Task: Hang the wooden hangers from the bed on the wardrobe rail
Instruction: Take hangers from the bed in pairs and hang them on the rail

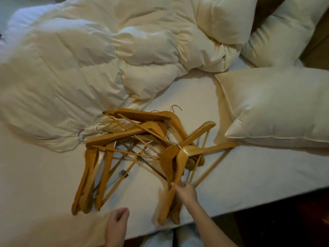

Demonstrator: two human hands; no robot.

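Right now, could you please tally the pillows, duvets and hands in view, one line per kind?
Pillows: 3
Duvet: 1
Hands: 2, with the left hand holding nothing and the right hand gripping a wooden hanger
Total: 6

No text, label, brand, number or sign can be read anywhere in the view. The dark clip on a bar, at about 7 o'clock in the pile of wooden hangers, is too small and blurred to show any marking.
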